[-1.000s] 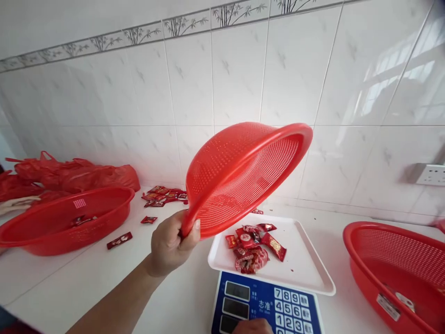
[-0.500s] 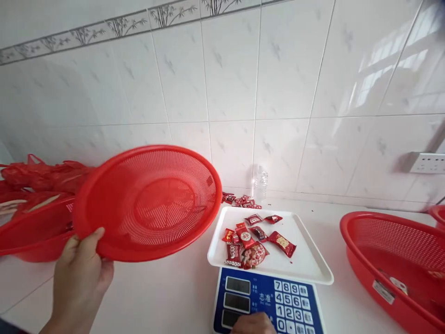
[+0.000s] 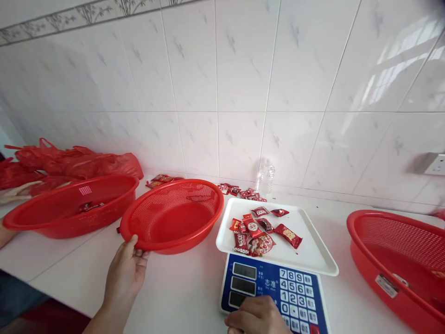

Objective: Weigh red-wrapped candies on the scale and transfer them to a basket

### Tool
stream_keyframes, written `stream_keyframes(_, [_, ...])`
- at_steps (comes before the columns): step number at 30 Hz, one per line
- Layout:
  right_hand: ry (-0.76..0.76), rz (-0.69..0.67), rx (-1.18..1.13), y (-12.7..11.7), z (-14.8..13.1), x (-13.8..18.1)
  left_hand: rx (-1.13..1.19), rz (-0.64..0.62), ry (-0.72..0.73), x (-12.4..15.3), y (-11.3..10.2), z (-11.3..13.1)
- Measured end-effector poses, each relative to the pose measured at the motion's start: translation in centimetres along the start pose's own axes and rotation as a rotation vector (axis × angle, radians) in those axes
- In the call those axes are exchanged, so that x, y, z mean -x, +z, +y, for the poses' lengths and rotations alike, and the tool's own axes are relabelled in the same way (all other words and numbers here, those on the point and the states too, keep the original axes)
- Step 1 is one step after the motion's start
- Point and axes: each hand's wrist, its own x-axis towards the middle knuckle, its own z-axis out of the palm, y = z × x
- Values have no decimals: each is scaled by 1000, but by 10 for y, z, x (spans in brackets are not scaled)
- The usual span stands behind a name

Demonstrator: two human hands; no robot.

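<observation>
My left hand [image 3: 127,269] grips the near rim of a round red perforated basket [image 3: 174,215], which sits upright on the white counter. My right hand [image 3: 255,317] rests with curled fingers on the blue keypad of an electronic scale [image 3: 274,290] at the bottom edge of the view. The scale's white tray [image 3: 313,253] holds several red wrapped candies [image 3: 259,229].
Another red basket [image 3: 69,208] with a few candies stands to the left, with red plastic bags [image 3: 73,164] behind it. A third red basket [image 3: 399,260] is at the right. Loose candies [image 3: 239,190] and a clear bottle [image 3: 266,178] lie by the tiled wall. A wall socket [image 3: 436,164] is far right.
The red basket, held tipped over the scale tray a second ago, has swung left and down. It now stands upright on the counter, my left hand still on its rim.
</observation>
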Motion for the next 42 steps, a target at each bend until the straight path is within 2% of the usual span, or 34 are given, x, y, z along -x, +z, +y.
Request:
stream_keyframes(3, [-23,-49,11,-5,4,0,-4,-14,13,20,-1,-10])
stream_keyframes(5, [-45,-71,10,-9,5,-3,-124,-98,84,40,-6,-24])
stream_keyframes(7, [-55,-60,13,-15,4,-9,-397,-239,218,61,-10,-39])
stream_keyframes(10, [-44,-58,25,-26,-3,-20,-742,-583,355,86,-1,-48])
stream_keyframes(12, [-11,-74,49,-37,-9,-28,-844,-797,470,96,19,-41])
stream_keyframes(15, [98,-97,84,-58,-20,-40,-843,-1013,648,104,65,-17])
stream_keyframes(17, [190,-98,102,-73,-25,-50,-825,-1112,691,107,98,1])
stream_keyframes(20, [307,-76,185,-99,-25,-71,-850,-1251,659,112,141,19])
stream_keyframes(22, [372,-71,258,-117,-18,-85,-812,-1289,650,114,162,21])
stream_keyframes(25, [488,-97,344,-143,1,-101,-733,-1301,659,109,184,10])
stream_keyframes(29, [703,-108,519,-165,33,-107,-731,-1195,703,90,199,-13])
stream_keyframes(32, [752,-224,576,-165,53,-101,-813,-1139,729,76,201,-25])
stream_keyframes(36, [782,-380,520,-151,72,-89,-856,-1122,740,65,202,-34])
stream_keyframes(39, [798,-428,568,-144,84,-83,-904,-1132,750,61,204,-40])
stream_keyframes(42, [779,-407,582,-143,92,-81,-963,-1168,740,58,202,-46])
